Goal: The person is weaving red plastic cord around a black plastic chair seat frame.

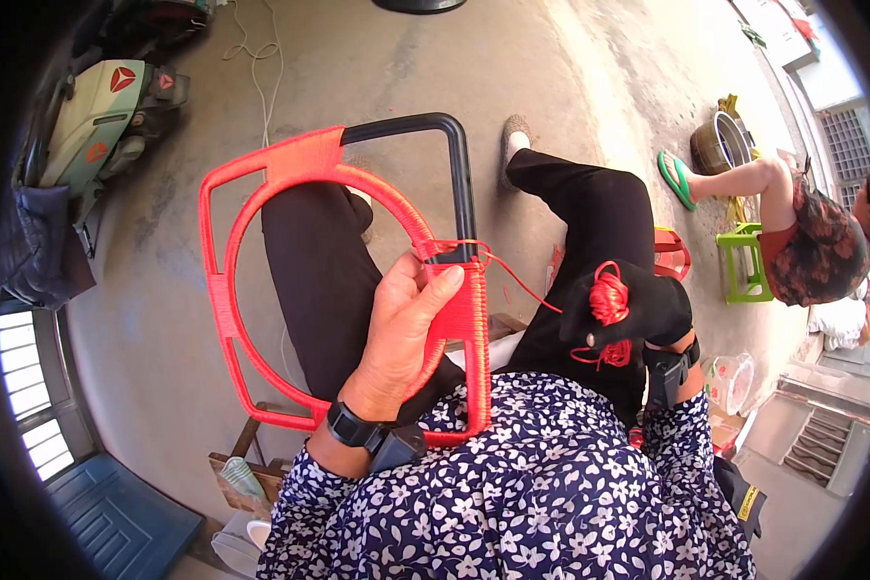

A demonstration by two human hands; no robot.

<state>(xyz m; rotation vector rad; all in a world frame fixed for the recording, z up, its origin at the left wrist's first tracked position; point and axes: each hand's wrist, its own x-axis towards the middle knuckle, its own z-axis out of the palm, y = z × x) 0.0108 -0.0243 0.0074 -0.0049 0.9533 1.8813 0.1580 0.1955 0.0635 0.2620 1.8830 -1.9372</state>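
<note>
I see left grip [406, 319] clenched on frame [224, 290], right grip [614, 314] grasping cord ball [608, 298]; slack cord [517, 280] may loosen the wrap.

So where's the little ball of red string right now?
In the head view, the ball of red cord sits in the black-gloved right hand, right of centre over the person's knee, just right of the red-wrapped frame.
</note>
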